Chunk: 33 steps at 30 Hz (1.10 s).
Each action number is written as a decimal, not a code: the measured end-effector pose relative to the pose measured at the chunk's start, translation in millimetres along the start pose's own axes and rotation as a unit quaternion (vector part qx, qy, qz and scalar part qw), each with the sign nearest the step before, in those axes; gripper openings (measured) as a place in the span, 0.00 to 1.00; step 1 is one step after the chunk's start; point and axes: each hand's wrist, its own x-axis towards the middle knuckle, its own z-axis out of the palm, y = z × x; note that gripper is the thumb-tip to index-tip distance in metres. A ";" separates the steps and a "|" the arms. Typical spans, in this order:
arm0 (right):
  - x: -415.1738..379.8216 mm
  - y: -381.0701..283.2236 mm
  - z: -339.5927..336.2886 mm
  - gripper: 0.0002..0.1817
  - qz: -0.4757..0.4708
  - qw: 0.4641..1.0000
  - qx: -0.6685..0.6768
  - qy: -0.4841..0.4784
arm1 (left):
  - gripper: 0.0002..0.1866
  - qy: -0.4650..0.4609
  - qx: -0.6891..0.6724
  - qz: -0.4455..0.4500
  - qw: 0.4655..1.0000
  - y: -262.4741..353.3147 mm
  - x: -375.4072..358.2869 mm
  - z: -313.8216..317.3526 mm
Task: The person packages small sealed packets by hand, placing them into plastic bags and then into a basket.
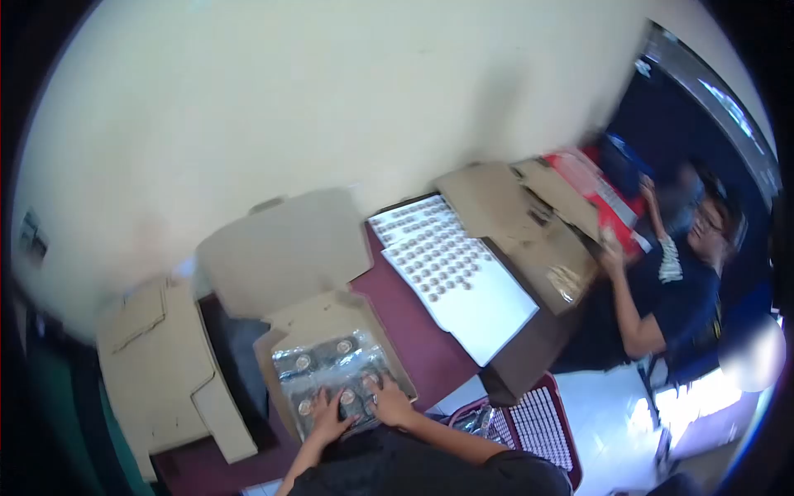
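Observation:
In front of me is an open cardboard box (397,347) with its lid folded back. Inside lie several dark packets in clear, shiny plastic (322,362), each bearing a small round label. My left hand (329,420) is open, fingers spread over the packets at the near left of the box. My right hand (392,403) also lies open, its fingertips touching the packets at the near right. Both palms partly cover what is beneath. Right of the box are white sheets (488,318) with rows of round labels like those on the packets.
A folded cardboard box (174,355) stands at the left. More cardboard (513,223) lies beyond the sheets on the maroon table (405,306). A person (691,306) at the right touches that cardboard. A maroon basket (566,422) with white-dotted sheets sits below the table edge.

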 end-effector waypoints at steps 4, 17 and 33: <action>6.9 -1.3 -13.5 0.34 0.029 0.997 -0.041 -0.050 | 0.37 0.053 0.033 0.042 0.997 -1.0 -1.4 -30.3; 20.1 -33.6 32.0 0.39 -0.194 0.981 -0.017 0.010 | 0.35 0.190 0.124 0.087 0.970 -138.8 4.0 15.8; 26.0 -29.2 24.0 0.36 -0.205 0.978 0.029 0.015 | 0.37 0.054 0.165 -0.038 0.984 -57.6 7.7 -24.8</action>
